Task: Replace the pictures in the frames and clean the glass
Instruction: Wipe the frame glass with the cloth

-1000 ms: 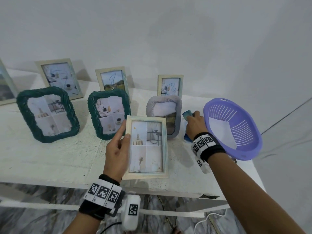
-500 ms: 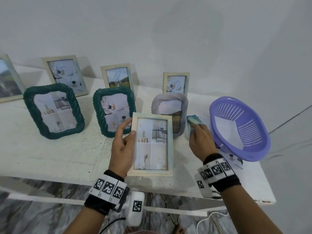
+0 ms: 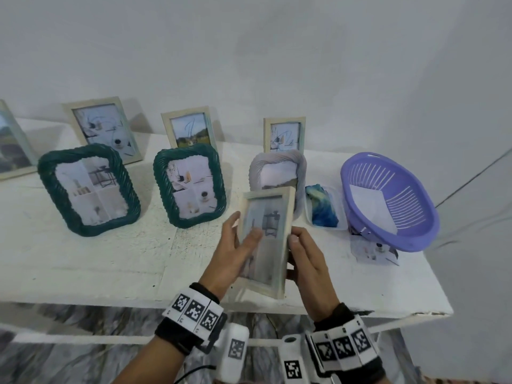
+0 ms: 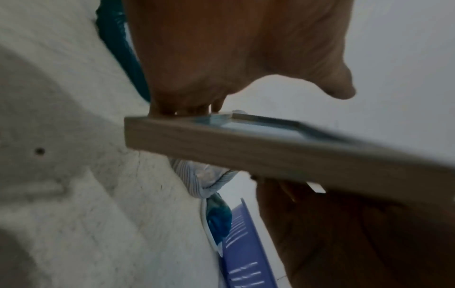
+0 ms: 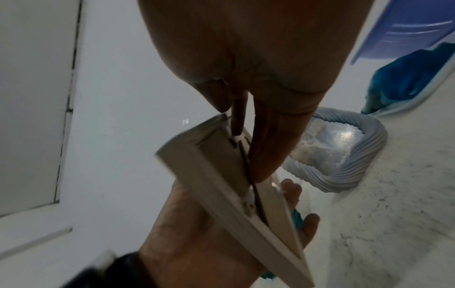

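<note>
A pale wooden picture frame is lifted off the white table near its front edge, turned at an angle. My left hand grips its left side, thumb lying across the glass. My right hand holds the right edge, thumb on the rim and fingers behind. In the right wrist view my right fingers press on the back panel of the frame. In the left wrist view the frame shows edge-on. A blue cloth lies in a small white tray.
Two green twisted frames and a grey twisted frame stand mid-table. Three pale frames stand behind, another at far left. A purple basket holding paper rests on loose prints at right.
My right hand left the blue cloth in the white tray and came over to take the frame's right edge. The frame turned and tilted between both hands.
</note>
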Demonstrator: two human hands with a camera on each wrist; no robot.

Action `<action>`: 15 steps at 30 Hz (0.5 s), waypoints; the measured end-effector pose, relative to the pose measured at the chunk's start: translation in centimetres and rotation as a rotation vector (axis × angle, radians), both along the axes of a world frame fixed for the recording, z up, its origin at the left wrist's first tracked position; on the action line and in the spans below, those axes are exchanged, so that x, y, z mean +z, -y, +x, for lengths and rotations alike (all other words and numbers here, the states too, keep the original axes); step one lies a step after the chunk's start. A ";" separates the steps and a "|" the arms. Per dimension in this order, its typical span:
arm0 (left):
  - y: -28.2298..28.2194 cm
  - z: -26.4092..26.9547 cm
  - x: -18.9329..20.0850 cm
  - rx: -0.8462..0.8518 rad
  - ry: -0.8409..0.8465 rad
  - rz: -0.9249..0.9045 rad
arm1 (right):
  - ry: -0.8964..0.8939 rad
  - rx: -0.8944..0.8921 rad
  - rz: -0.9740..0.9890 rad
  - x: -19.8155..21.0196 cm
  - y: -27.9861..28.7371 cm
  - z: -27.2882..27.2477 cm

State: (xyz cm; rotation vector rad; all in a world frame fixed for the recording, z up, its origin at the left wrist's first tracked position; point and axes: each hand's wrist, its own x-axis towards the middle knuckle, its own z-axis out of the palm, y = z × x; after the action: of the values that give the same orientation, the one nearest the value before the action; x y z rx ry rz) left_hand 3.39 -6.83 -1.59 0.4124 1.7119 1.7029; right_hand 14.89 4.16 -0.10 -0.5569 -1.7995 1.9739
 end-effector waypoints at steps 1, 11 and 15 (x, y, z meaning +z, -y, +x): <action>0.0 0.1 -0.2 -0.031 0.050 0.026 | -0.021 0.031 0.055 0.0 0.5 0.0; 1.4 0.8 0.4 -0.068 0.379 0.202 | 0.086 -0.016 0.525 -0.6 2.4 -0.4; 1.9 0.5 0.5 -0.059 0.263 0.153 | 0.174 -0.112 0.957 -0.1 1.6 0.0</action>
State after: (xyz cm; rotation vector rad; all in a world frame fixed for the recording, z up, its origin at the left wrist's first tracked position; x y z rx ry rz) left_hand 3.88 -8.70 -1.11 0.2891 1.3748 1.7657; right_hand 14.89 2.58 -0.17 -0.4770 -2.4455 0.8152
